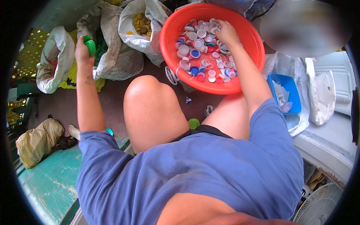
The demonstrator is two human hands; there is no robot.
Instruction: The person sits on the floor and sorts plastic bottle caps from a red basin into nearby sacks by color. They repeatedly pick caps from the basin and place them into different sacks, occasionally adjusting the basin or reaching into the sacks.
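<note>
My left hand [83, 53] is at the upper left, closed around green plastic caps [90, 46], above a sack that holds more green caps [100, 49]. Before me stands a round red plastic basin [209, 89], with many loose bottle caps [198, 43] in it, mostly clear and white, some blue, red and pink. My right hand [225, 32] reaches into the basin at its upper right, with its fingers among the clear caps. Whether those fingers grip any cap cannot be told.
A white sack [126, 36] of yellow caps stands left of the basin, another white sack [66, 62] at the far left. A blue bin [295, 92] with clear plastic pieces is at the right. A tied sack [40, 140] lies lower left, a fan [319, 205] lower right.
</note>
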